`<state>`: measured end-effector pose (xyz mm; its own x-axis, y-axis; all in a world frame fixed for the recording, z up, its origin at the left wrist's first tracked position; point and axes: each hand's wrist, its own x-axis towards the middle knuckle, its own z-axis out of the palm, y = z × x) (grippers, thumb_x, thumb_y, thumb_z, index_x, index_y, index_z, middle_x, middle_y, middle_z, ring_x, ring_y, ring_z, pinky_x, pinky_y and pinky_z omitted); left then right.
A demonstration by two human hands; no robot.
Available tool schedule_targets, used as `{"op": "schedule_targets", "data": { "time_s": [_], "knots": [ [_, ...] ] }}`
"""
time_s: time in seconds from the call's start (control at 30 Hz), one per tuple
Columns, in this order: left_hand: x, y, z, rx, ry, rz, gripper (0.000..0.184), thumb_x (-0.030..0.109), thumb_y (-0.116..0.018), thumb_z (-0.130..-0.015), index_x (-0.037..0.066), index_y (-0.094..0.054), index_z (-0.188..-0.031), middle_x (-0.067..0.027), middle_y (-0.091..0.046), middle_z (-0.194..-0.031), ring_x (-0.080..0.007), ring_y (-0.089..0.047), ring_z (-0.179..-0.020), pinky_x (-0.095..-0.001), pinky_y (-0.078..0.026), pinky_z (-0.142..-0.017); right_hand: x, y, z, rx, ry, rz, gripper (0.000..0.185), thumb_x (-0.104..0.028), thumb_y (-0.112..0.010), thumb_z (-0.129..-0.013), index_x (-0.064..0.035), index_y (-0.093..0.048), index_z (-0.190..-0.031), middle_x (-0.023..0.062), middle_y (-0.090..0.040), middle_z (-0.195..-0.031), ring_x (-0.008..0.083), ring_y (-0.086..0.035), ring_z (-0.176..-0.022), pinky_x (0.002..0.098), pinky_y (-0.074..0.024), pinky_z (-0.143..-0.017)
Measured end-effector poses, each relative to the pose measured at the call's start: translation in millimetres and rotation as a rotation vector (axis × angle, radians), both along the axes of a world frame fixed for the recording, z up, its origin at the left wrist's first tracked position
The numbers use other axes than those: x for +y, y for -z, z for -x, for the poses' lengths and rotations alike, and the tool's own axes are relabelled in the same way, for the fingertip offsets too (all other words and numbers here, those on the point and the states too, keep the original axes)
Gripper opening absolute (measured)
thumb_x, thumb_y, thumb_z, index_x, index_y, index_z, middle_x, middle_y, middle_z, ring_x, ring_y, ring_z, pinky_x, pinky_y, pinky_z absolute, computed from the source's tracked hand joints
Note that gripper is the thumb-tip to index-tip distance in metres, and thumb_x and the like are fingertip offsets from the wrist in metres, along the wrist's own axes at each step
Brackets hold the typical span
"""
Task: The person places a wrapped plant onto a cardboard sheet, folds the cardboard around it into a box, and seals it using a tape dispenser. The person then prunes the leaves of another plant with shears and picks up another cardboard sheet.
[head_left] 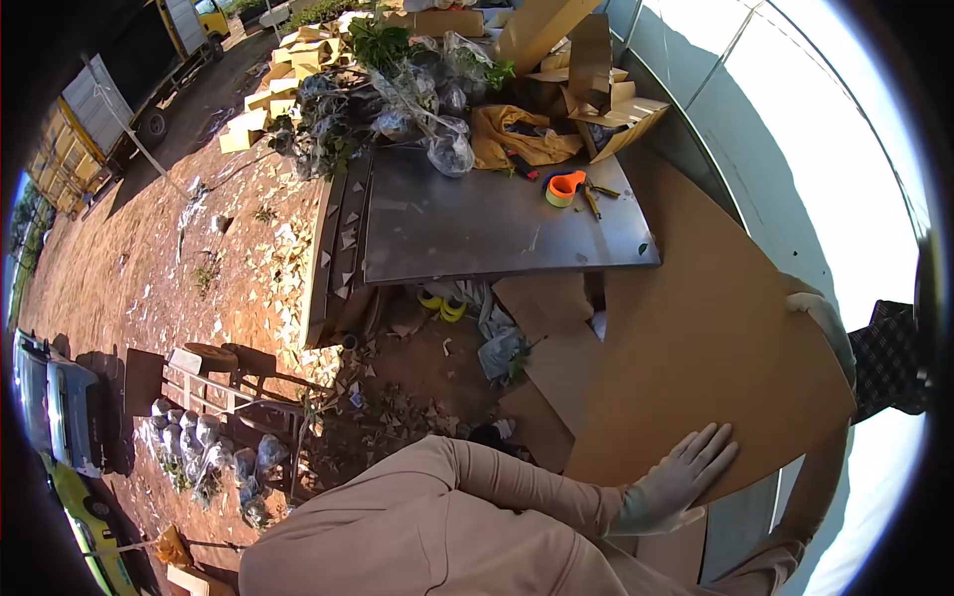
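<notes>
A large brown cardboard sheet [715, 348] slants across the space in front of me, its rounded edge to the right. My left hand [681, 477], in a pale glove, lies flat on its lower part with fingers stretched out. At the sheet's right edge is my right hand [827, 323], also gloved; it grips the edge, with some fingers hidden behind the board. More cardboard pieces [556, 382] lie under and beside the sheet. Beyond it stands a metal-topped table [487, 219] with orange and green tape rolls [563, 189] and yellow-handled pliers [593, 203].
Bagged plants [407, 99], an orange cloth [517, 137] and an open cardboard box [616, 109] crowd the table's far end. A pale wall [775, 149] runs along the right. A cart [214, 382] with bagged plants near it stands left. Cardboard scraps litter the ground. Dark checked cloth [889, 358] shows at right.
</notes>
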<state>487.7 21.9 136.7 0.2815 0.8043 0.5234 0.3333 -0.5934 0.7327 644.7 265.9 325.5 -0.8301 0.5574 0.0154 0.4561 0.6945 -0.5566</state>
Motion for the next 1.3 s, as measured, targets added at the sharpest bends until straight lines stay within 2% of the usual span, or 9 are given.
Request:
{"op": "schedule_targets", "data": {
  "time_s": [0.2,0.23,0.3,0.53,0.8,0.87,0.93,1.1,1.3],
  "knots": [
    [22.4,-53.2,216.7,-0.158,-0.012,0.429,0.071,-0.001,-0.058,-0.091,0.005,-0.032,-0.157,-0.0260,-0.067,-0.116,-0.0345,-0.073,-0.094,-0.0351,-0.055,-0.084,10.4,-22.3,103.5,0.105,0.505,-0.012,0.054,-0.036,-0.052,-0.105,-0.0060,-0.048,-0.149,0.0172,-0.068,-0.119,0.0260,-0.065,-0.113,0.0383,-0.0508,-0.097],
    [29.9,-36.2,260.9,-0.277,-0.131,0.098,0.061,-0.003,-0.055,-0.093,0.002,-0.041,-0.152,-0.0167,-0.073,-0.105,-0.0228,-0.072,-0.082,-0.0282,-0.053,-0.078,15.8,-24.1,118.0,0.122,0.682,0.120,0.055,-0.035,-0.053,-0.104,-0.0089,-0.046,-0.152,0.0170,-0.068,-0.118,0.0257,-0.064,-0.114,0.0376,-0.0501,-0.098],
    [23.5,-50.5,364.1,-0.344,-0.191,0.332,0.045,0.002,-0.057,-0.098,0.001,-0.053,-0.142,-0.0007,-0.071,-0.109,-0.0047,-0.062,-0.088,-0.0226,-0.052,-0.077,43.7,1.9,123.8,0.095,0.537,-0.151,0.060,-0.030,-0.062,-0.099,-0.0140,-0.044,-0.154,0.0159,-0.063,-0.129,0.0276,-0.061,-0.121,0.0391,-0.0486,-0.103],
    [-125.5,-31.6,619.5,-0.193,-0.432,0.273,0.030,0.026,-0.078,-0.094,0.002,-0.068,-0.109,0.0006,-0.072,-0.093,-0.0073,-0.065,-0.085,-0.0258,-0.053,-0.073,37.4,88.3,145.6,-0.392,0.206,-0.825,0.099,-0.021,-0.082,-0.075,-0.0197,-0.031,-0.160,0.0123,-0.042,-0.157,0.0345,-0.045,-0.140,0.0470,-0.0416,-0.114],
    [-353.1,-18.5,768.8,-0.150,-1.244,0.070,0.032,0.005,-0.067,-0.091,0.001,-0.064,-0.122,-0.0089,-0.071,-0.111,-0.0180,-0.066,-0.102,-0.0357,-0.053,-0.092,68.4,308.0,34.5,-0.330,1.081,-0.335,0.089,-0.050,-0.076,-0.087,-0.0131,-0.036,-0.158,0.0243,-0.047,-0.152,0.0367,-0.038,-0.146,0.0455,-0.0322,-0.120],
    [-386.6,-8.2,763.8,-0.129,-1.384,0.098,0.032,0.005,-0.067,-0.091,0.001,-0.064,-0.123,-0.0090,-0.071,-0.112,-0.0182,-0.065,-0.103,-0.0358,-0.053,-0.093,48.0,394.0,27.0,-0.125,1.517,0.185,0.079,-0.053,-0.073,-0.090,-0.0107,-0.046,-0.151,0.0237,-0.054,-0.144,0.0382,-0.048,-0.137,0.0479,-0.0388,-0.116],
    [-411.3,6.7,757.2,-0.120,-1.492,0.151,0.032,0.005,-0.067,-0.092,0.002,-0.064,-0.123,-0.0090,-0.071,-0.112,-0.0183,-0.065,-0.104,-0.0360,-0.052,-0.093,-18.1,418.0,44.1,0.859,1.407,1.370,0.063,-0.050,-0.070,-0.094,-0.0085,-0.055,-0.139,0.0177,-0.063,-0.133,0.0362,-0.058,-0.125,0.0474,-0.0467,-0.109],
    [-423.0,31.2,734.3,-0.105,-1.623,0.262,0.032,0.006,-0.067,-0.092,0.002,-0.064,-0.124,-0.0091,-0.070,-0.113,-0.0187,-0.065,-0.105,-0.0364,-0.052,-0.095,-9.2,554.8,1.8,0.876,1.284,1.182,0.034,-0.031,-0.068,-0.096,-0.0064,-0.061,-0.119,0.0086,-0.067,-0.118,0.0247,-0.065,-0.109,0.0423,-0.0554,-0.094],
    [-424.2,32.1,759.9,-0.030,-1.643,0.309,0.033,0.006,-0.067,-0.093,0.002,-0.064,-0.125,-0.0093,-0.070,-0.115,-0.0191,-0.064,-0.107,-0.0369,-0.051,-0.096,-97.5,304.3,29.7,0.988,0.976,0.991,0.027,-0.026,-0.062,-0.099,-0.0074,-0.061,-0.119,0.0046,-0.063,-0.118,0.0164,-0.061,-0.108,0.0353,-0.0516,-0.093]
  ]
}}
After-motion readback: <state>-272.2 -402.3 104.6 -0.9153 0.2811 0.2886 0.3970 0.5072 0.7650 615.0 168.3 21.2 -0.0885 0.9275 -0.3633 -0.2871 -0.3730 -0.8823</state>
